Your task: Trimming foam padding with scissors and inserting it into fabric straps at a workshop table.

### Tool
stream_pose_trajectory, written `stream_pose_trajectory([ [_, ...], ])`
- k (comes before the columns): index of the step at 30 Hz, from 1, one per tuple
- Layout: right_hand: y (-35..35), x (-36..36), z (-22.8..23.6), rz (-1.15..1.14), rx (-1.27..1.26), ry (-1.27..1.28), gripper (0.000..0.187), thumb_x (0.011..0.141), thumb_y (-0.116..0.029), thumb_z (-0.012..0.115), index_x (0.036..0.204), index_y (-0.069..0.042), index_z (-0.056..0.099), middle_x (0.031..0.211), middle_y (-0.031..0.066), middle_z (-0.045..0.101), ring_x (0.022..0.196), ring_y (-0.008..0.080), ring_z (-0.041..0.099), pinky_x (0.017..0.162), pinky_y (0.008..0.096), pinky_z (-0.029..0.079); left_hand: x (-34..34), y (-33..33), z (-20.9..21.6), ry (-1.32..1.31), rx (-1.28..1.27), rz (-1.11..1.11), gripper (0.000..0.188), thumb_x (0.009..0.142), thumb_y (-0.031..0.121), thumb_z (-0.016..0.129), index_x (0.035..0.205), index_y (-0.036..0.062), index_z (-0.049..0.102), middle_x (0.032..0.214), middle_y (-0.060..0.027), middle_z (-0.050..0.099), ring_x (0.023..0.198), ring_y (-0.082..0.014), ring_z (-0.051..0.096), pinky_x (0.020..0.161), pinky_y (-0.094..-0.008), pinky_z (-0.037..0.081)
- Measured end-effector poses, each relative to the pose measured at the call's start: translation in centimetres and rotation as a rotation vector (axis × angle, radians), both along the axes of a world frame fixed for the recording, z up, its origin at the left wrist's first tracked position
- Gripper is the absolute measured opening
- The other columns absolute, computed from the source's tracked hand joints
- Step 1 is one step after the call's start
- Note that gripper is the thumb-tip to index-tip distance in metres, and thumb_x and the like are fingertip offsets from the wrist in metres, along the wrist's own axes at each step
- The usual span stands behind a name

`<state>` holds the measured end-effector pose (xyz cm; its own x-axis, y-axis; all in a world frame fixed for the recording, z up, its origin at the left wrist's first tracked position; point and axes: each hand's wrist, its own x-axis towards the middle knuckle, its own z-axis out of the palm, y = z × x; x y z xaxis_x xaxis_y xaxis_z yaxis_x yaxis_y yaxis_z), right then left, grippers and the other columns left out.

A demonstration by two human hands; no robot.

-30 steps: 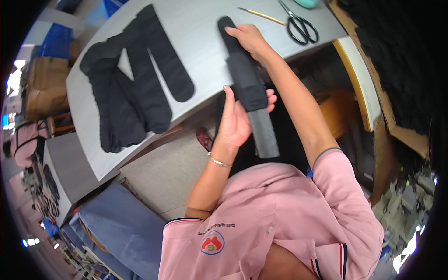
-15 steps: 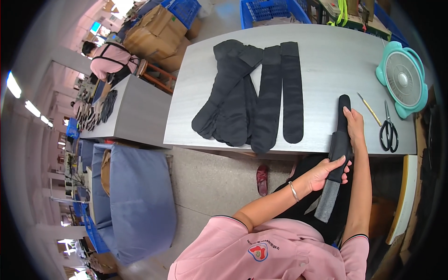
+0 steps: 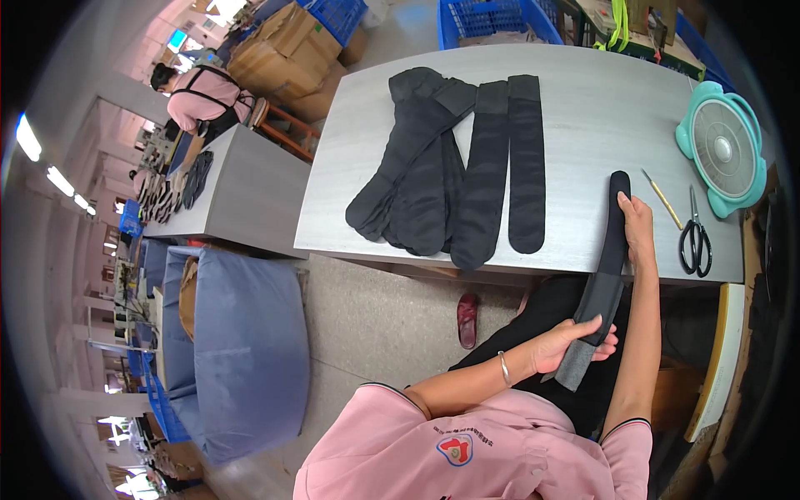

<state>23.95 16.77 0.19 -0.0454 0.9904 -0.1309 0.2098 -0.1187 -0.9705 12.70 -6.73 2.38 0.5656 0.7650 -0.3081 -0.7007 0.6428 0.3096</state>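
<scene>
My left hand [image 3: 577, 343] grips the lower end of a long black fabric sleeve [image 3: 602, 287], thumb on top and fingers curled around it. A fuzzy grey strip [image 3: 575, 367] sticks out of that end, over my lap. Higher up, my right hand [image 3: 638, 229] is closed on the sleeve near its rounded far tip, at the table's front edge. To the right of it lie black-handled scissors [image 3: 695, 247] and a thin tool with a yellowish handle [image 3: 664, 202]. Left of my hands are a fanned pile of black fabric strips [image 3: 408, 175] and a single flat strip [image 3: 526, 167].
A turquoise fan [image 3: 720, 150] stands at the right of the grey table [image 3: 617, 92]. Blue crates [image 3: 500, 25] and a cardboard box [image 3: 279, 54] are beyond it. A large blue cloth-covered bin [image 3: 250, 350] stands left. A person [image 3: 208, 96] works at another table.
My left hand has moved down and towards me along the piece, drawing the black fabric out longer. The bunched fold is smoothed, and less grey strip shows. My right hand stays near the tip.
</scene>
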Motion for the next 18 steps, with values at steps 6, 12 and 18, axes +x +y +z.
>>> stream_pose_trajectory([
  [6, -0.7, -0.6, 0.7, 0.004, -0.002, 0.028, 0.040, 0.097, -0.032, 0.061, 0.069, -0.011, 0.041, 0.067, -0.0073, 0.032, 0.064, 0.0060, 0.030, 0.054, 0.0282, 0.028, -0.5, 2.9, 0.1, -0.238, -0.081, 0.007, 0.076, 0.095, 0.066, 0.047, 0.130, -0.0012, 0.054, 0.119, -0.0158, 0.065, 0.104, -0.0259, 0.067, 0.094, -0.0428, 0.056],
  [12, -0.1, -0.1, -0.7, 0.002, 0.095, -0.053, 0.043, 0.098, -0.033, 0.060, 0.069, -0.007, 0.041, 0.064, -0.0025, 0.032, 0.064, 0.0072, 0.030, 0.054, 0.0300, 0.029, 0.2, 4.4, 1.0, -0.123, -0.080, -0.038, 0.062, 0.093, 0.060, 0.057, 0.116, 0.0023, 0.059, 0.095, -0.0064, 0.067, 0.082, -0.0193, 0.068, 0.080, -0.0375, 0.060],
  [18, -1.6, -2.3, -0.2, -0.084, 0.486, -0.518, 0.044, 0.102, -0.033, 0.055, 0.077, 0.003, 0.046, 0.066, 0.0253, 0.047, 0.057, 0.0376, 0.048, 0.057, 0.0439, 0.040, 0.0, 3.8, 0.3, 0.057, -0.072, 0.013, 0.034, 0.094, 0.036, 0.069, 0.099, 0.0034, 0.061, 0.080, -0.0004, 0.062, 0.069, -0.0142, 0.065, 0.070, -0.0352, 0.060],
])
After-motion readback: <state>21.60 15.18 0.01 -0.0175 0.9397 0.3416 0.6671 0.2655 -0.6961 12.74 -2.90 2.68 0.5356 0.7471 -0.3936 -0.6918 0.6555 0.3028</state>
